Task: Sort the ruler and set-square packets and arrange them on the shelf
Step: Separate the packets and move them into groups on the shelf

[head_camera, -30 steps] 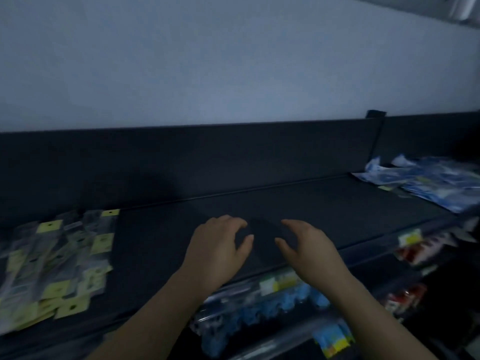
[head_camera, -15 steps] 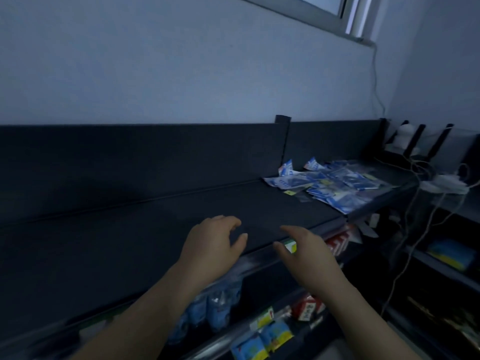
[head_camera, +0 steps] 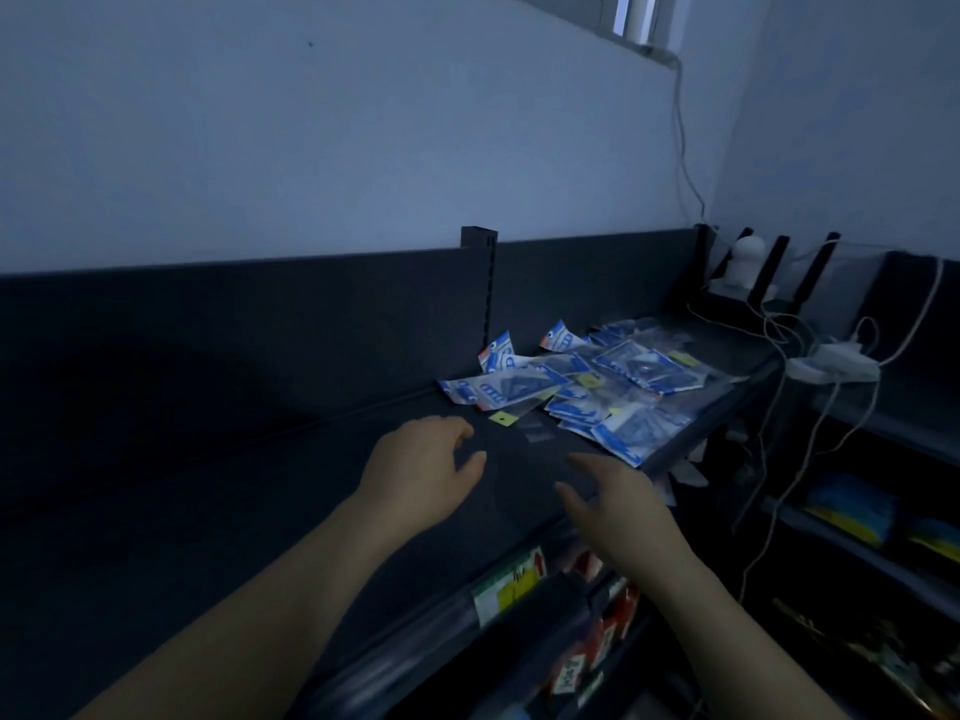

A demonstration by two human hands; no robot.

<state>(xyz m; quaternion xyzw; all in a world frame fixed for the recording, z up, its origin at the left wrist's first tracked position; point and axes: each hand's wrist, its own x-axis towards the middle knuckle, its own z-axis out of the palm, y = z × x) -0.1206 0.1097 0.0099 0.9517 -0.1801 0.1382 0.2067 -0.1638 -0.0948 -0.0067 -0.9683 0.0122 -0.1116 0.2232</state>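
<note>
Blue-and-white packets (head_camera: 618,387) were seen heaped at two o'clock on the dark shelf (head_camera: 234,501), beyond the left hand (head_camera: 421,470) and right hand (head_camera: 618,511), whose fingers (head_camera: 587,464) were held loosely curled, empty. Each kind would best be gathered flat, separately.

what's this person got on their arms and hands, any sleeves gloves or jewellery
Nothing worn shows. The left hand and right hand are bare: no gloves, and no rings that can be made out in the dim light. The left forearm and right forearm are bare down to the frame's lower edge, with no sleeves, watch or bands in view.
</note>
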